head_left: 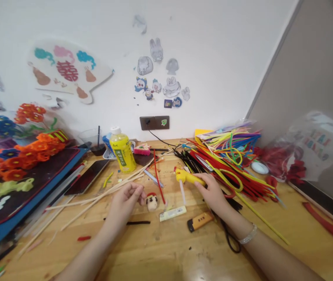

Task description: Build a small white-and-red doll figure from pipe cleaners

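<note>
My left hand (128,201) is closed in a pinch, and what its fingertips hold, if anything, is too small to make out. Right beside those fingertips is a small cream-coloured doll head (152,203) with dark marks and a red top; I cannot tell whether they touch. My right hand (211,191) is wrapped round the handle of a yellow hot glue gun (190,177). A whitish glue stick (182,192) sticks out of the gun toward the table. In front lie a pale yellow packet (172,213) and an orange-and-black utility knife (201,221). A red pipe cleaner (158,179) lies behind the doll head.
A large heap of coloured pipe cleaners (236,168) lies at the right. A yellow drink bottle (122,150) stands behind my left hand, with a phone (88,177) and beige strips (96,199) nearby. Orange pipe-cleaner flowers (23,160) fill the left side. A power outlet (154,123) is on the wall.
</note>
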A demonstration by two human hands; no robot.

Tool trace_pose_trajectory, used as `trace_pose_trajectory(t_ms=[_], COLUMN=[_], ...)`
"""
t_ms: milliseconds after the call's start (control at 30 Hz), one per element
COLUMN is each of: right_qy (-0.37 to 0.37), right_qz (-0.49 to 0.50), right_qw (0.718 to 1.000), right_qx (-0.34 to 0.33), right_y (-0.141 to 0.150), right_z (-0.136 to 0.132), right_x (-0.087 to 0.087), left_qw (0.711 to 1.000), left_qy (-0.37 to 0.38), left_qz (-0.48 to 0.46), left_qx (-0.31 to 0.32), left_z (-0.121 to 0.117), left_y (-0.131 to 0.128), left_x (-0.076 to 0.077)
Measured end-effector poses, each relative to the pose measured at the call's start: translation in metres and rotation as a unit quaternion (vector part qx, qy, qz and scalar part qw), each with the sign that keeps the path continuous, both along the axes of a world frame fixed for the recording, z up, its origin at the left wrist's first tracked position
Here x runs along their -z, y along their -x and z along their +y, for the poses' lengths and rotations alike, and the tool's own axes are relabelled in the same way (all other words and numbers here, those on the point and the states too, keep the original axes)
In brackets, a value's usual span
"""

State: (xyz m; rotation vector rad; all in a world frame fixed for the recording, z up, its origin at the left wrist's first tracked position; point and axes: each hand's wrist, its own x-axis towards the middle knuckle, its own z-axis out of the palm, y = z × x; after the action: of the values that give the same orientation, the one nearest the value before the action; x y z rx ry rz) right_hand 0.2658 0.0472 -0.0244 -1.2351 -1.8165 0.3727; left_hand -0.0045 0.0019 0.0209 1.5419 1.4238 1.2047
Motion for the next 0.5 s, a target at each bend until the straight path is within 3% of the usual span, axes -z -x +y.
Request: trace_pose_trajectory(t_ms=[133, 233, 333, 400, 500], right_qy=[0.004, 0.016, 0.025, 0.032, 0.04], right_qz=[0.042, 0.074, 0.095, 0.101, 0.089], right_qw=[0.999, 0.997, 0.995, 0.994, 0.995], right_qx=[-0.001, -0.007, -0.006, -0.003, -0.002], right_y=[-0.001, -0.001, -0.001, -0.001, -0.001], right_z=[0.0, 0.0, 0.0, 0.0, 0.0], right_x=[0.0, 0.003, 0.009, 0.011, 0.013], left_qw=[0.997, 0.987, 0.913, 0.877, 0.851], left_qy=[0.009, 0.011, -0.028, -0.053, -0.078], left_qz=[0.074, 0.153, 0.385, 0.452, 0.498], left_qx=[0.011, 0.052, 0.13, 0.156, 0.15], left_z=[-0.006, -0.021, -0.034, -0.037, -0.034], left_y=[-0.005, -0.017, -0.026, -0.029, -0.025], left_x=[0.007, 0.007, 0.008, 0.011, 0.022])
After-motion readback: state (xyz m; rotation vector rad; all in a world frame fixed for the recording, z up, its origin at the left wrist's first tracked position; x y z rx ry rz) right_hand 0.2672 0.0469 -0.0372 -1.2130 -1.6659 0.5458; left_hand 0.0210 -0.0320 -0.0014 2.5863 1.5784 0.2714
